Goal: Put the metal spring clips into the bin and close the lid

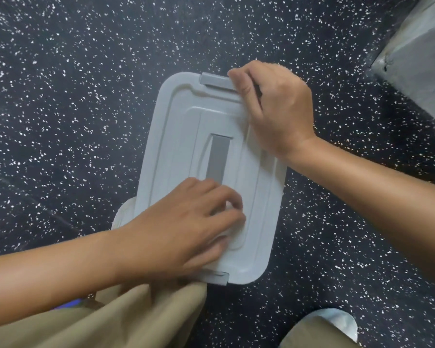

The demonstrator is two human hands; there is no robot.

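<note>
A white plastic lid point(176, 136) with a grey recessed handle point(217, 156) lies flat on top of the bin, which stands on the dark speckled floor. The bin's body and any spring clips are hidden under the lid. My left hand point(186, 227) presses flat on the near half of the lid, fingers spread. My right hand point(274, 106) is curled at the far right corner, its thumb on the grey far latch point(215, 81). A second grey latch point(219, 277) shows at the near edge.
The floor point(73, 96) is dark rubber with white flecks. A grey slab or step point(419, 59) fills the top right corner. My tan trousers point(136, 317) and a light shoe point(337, 320) sit at the bottom, close to the bin.
</note>
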